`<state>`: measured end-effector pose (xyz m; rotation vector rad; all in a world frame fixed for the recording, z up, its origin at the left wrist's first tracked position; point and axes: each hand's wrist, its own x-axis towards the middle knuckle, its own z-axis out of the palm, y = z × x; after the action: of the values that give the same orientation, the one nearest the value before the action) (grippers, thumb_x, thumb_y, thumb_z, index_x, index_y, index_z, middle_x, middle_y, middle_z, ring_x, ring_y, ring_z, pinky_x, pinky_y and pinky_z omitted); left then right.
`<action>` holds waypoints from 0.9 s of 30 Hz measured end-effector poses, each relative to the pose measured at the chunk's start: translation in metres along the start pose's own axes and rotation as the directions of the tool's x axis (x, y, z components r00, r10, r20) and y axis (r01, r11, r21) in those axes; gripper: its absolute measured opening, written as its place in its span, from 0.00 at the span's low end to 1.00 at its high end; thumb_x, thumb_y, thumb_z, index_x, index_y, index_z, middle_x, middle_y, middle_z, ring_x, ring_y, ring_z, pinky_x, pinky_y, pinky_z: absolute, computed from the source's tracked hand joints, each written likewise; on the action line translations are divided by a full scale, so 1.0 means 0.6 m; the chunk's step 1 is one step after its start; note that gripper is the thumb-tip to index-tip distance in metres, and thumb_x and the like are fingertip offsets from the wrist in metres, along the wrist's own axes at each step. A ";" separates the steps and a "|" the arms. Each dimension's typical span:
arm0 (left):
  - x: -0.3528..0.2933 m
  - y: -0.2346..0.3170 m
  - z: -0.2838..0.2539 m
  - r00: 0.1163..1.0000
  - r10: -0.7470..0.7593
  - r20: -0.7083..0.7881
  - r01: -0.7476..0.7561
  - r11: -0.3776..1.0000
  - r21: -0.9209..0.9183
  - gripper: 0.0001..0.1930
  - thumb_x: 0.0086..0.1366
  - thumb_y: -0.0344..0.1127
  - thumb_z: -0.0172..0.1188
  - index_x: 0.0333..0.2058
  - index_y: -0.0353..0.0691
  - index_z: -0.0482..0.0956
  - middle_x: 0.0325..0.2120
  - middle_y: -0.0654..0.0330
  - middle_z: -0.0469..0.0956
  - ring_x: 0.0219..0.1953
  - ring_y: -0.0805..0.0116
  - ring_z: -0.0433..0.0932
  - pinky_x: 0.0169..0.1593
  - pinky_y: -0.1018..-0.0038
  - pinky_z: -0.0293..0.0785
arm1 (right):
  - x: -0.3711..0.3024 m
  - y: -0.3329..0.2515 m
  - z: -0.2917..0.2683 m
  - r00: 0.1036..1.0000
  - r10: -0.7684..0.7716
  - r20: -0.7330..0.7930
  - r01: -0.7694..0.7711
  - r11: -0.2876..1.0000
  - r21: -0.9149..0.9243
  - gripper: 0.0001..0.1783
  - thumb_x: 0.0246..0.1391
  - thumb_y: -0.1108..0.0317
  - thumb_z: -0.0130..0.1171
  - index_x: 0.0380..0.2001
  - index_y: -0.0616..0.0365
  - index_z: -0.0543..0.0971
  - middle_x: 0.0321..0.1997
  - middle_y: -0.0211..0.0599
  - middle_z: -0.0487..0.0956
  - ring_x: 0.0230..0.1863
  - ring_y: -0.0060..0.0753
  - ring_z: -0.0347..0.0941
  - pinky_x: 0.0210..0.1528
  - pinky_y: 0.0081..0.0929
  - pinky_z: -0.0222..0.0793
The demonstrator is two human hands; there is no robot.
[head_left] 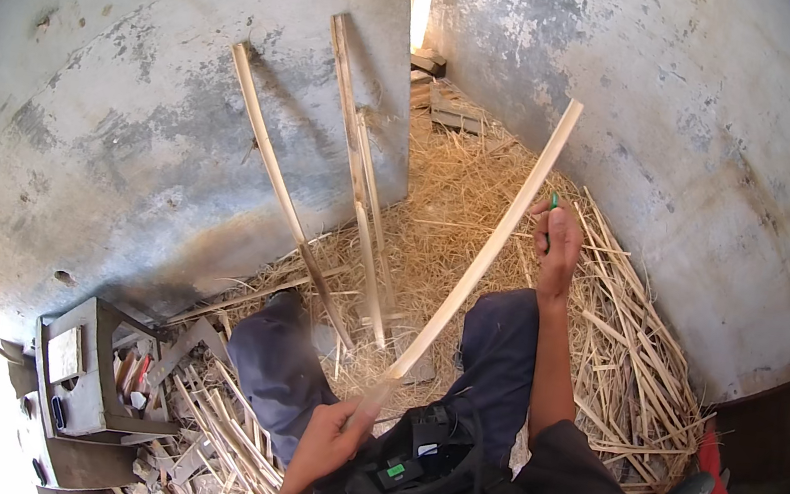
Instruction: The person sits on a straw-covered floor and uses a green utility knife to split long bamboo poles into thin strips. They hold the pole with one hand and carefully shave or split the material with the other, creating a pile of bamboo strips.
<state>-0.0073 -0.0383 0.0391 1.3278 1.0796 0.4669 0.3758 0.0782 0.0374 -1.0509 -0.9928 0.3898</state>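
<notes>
My left hand (324,442) is closed around the near end of a long pale wooden strip (487,250), which looks like split bamboo. The strip slants up and away to the right across my lap. My right hand (560,245) is raised beside the strip's upper half, apart from it, with the fingers closed on a small green-and-dark object (553,205). Most of that object is hidden by the fingers, so its kind does not show. My knees, in dark trousers (502,348), are bent on both sides of the strip.
Several wooden strips (272,154) lean on the left wall (153,102). Straw-like shavings (453,195) cover the floor ahead. A pile of thin sticks (635,372) lies along the right wall (656,112). A worn wooden box (88,381) and more sticks (225,415) are at left.
</notes>
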 end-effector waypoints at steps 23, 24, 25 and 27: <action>0.095 0.045 0.017 0.940 0.307 -0.149 -0.293 0.950 0.111 0.21 0.83 0.45 0.54 0.36 0.33 0.82 0.14 0.69 0.67 0.19 0.79 0.67 0.26 0.74 0.61 | -0.104 -0.097 0.102 0.877 0.283 0.388 -0.386 0.896 0.219 0.12 0.69 0.68 0.67 0.49 0.66 0.84 0.41 0.39 0.88 0.40 0.30 0.88 0.45 0.28 0.83; 0.094 0.049 0.016 0.948 0.288 -0.135 -0.277 0.956 0.096 0.22 0.84 0.45 0.52 0.36 0.33 0.83 0.15 0.70 0.66 0.19 0.80 0.66 0.26 0.74 0.60 | -0.104 -0.096 0.101 0.879 0.263 0.399 -0.370 0.903 0.220 0.13 0.69 0.68 0.67 0.50 0.66 0.84 0.43 0.38 0.88 0.41 0.29 0.88 0.46 0.28 0.83; 0.094 0.050 0.017 0.942 0.300 -0.153 -0.286 0.953 0.104 0.22 0.84 0.45 0.53 0.36 0.33 0.83 0.15 0.70 0.65 0.20 0.80 0.64 0.26 0.74 0.59 | -0.104 -0.095 0.098 0.880 0.243 0.409 -0.353 0.909 0.220 0.14 0.69 0.68 0.67 0.51 0.67 0.84 0.44 0.38 0.88 0.43 0.28 0.87 0.46 0.28 0.83; 0.094 0.051 0.018 0.927 0.322 -0.191 -0.304 0.945 0.120 0.23 0.84 0.45 0.53 0.35 0.32 0.84 0.15 0.71 0.63 0.20 0.82 0.61 0.26 0.74 0.56 | -0.106 -0.091 0.098 0.886 0.202 0.417 -0.314 0.923 0.221 0.15 0.68 0.68 0.67 0.53 0.66 0.84 0.43 0.38 0.88 0.42 0.25 0.86 0.44 0.25 0.81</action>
<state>0.0372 0.0085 0.0460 1.5656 1.0706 0.8200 0.2839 0.0399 0.0609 -0.8600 -1.1057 0.9667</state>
